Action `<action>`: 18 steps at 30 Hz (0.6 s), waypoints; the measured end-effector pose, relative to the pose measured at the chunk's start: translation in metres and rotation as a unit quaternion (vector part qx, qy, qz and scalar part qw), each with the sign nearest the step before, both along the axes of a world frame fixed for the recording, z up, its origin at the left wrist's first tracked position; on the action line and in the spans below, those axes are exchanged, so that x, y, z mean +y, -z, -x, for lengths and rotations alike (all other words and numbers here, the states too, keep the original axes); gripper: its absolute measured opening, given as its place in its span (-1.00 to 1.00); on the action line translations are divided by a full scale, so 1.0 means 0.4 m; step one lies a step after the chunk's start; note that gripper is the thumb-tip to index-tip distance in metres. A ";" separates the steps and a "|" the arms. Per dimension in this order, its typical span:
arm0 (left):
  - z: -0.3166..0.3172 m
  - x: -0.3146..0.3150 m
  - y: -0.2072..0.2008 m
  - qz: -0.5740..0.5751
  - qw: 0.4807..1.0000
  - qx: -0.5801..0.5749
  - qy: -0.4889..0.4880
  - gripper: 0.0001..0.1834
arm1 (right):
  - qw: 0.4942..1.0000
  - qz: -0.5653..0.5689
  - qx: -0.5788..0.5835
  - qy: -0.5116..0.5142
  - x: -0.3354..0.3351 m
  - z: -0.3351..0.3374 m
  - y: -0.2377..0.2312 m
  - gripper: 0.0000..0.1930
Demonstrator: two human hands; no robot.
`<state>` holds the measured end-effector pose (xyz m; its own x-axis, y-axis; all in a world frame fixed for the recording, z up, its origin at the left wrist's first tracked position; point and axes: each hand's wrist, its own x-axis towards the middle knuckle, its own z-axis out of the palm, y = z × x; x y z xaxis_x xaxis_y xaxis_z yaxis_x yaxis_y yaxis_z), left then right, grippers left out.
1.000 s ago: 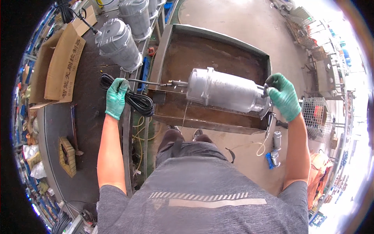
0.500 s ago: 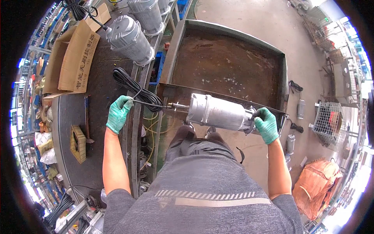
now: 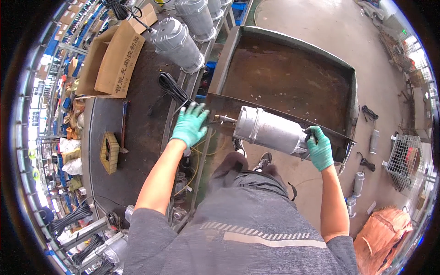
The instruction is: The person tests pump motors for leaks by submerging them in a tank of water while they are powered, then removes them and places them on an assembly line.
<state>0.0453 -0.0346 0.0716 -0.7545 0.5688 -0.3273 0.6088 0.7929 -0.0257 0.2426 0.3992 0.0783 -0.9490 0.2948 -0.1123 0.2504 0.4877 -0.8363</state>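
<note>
A silver metal cylinder with a motor-like housing (image 3: 270,130) lies on its side in front of me, over the near edge of the metal tray. My right hand (image 3: 319,147), in a green glove, is closed around the fitting at its right end. From the left end a thin stem runs toward a black cable. That cable's coil (image 3: 173,88) rests at the bench edge. My left hand (image 3: 190,125), also gloved in green, lies over the near end of the coil with its fingers spread. Whether its palm touches the cable, I cannot tell.
The rusty metal tray (image 3: 353,98) stands ahead. Several upright silver cylinders (image 3: 178,45) line the bench at the back left, near an open cardboard box (image 3: 117,68). A hammer (image 3: 123,128) and a yellowish block (image 3: 109,152) lie nearer. Wire cage (image 3: 403,162) and orange sack (image 3: 385,233) are at right.
My left hand has let go of the cable, opened its fingers and moved right, toward the cylinder. The coil now lies lower on the bench edge. My right hand keeps its hold.
</note>
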 end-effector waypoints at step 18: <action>0.054 0.019 0.070 -0.257 0.960 -0.095 0.049 -0.10 | 0.998 0.023 -0.012 0.052 -0.011 0.004 0.005 -0.75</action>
<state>0.0236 -0.0272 0.0435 -0.6434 0.7577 -0.1096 0.6368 0.6091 0.4727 0.2411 0.3947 0.0764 -0.9102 0.3855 -0.1515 0.3188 0.4183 -0.8505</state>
